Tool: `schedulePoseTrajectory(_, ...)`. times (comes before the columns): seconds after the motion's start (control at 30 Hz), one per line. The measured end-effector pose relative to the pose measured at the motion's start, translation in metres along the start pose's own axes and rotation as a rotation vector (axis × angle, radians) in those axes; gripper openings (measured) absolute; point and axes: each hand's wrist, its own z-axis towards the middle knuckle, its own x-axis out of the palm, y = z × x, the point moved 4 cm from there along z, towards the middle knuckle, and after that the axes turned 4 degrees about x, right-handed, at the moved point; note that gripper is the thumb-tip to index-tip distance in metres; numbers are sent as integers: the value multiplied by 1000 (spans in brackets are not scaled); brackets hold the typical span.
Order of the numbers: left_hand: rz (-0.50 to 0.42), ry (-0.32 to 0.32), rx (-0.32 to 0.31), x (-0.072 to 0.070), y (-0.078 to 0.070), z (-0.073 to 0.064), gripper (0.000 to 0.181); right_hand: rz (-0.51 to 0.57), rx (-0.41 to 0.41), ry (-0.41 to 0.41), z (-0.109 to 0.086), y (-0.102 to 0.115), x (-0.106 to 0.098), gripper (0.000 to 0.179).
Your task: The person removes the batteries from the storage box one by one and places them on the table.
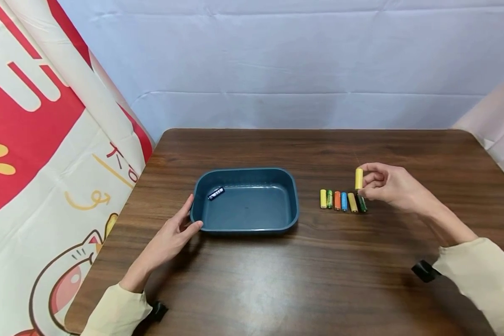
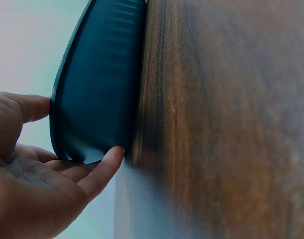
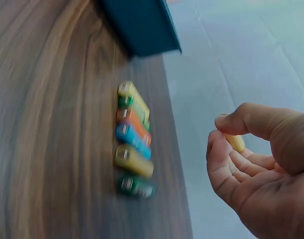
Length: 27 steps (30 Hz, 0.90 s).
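A yellow battery [image 1: 359, 179] is pinched upright between the thumb and fingers of my right hand [image 1: 388, 185], held above the right end of a battery row. In the right wrist view most of that battery is hidden by the thumb and fingers. Along the row lie a yellow battery [image 1: 323, 199], a green one [image 1: 329, 199], an orange one [image 1: 338, 200], a blue one [image 1: 344, 202], a gold one [image 1: 353, 203] and a dark green one [image 1: 362, 204]. My left hand [image 1: 174, 235] holds the near left corner of a dark blue plastic tray [image 1: 296, 205], thumb at its rim.
Inside the tray, near its left end, lies one dark blue and white battery [image 1: 216, 193]. Everything stands on a brown wooden table [image 1: 252, 275]. A pale cloth [image 1: 277, 60] hangs behind the table, and a printed red and white cloth [image 1: 33, 140] at the left.
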Motion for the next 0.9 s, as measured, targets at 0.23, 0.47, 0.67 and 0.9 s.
schedulePoseTrajectory(0.23,-5,-3,16,-1,-1,-3,78,-50,66,9,-5,-32,-10,54)
schedulePoseTrajectory(0.47,0,4,7,-2,-5,-3,78,-117,43,73,-7,-54,-5,52)
schedulePoseTrajectory(0.67,14,8,4,-2,-5,-3,78,-180,20,103,-6,-62,3,54)
schedulePoseTrajectory(0.9,22,11,5,-3,-6,-2,78,-221,18,116,-6,-63,7,58)
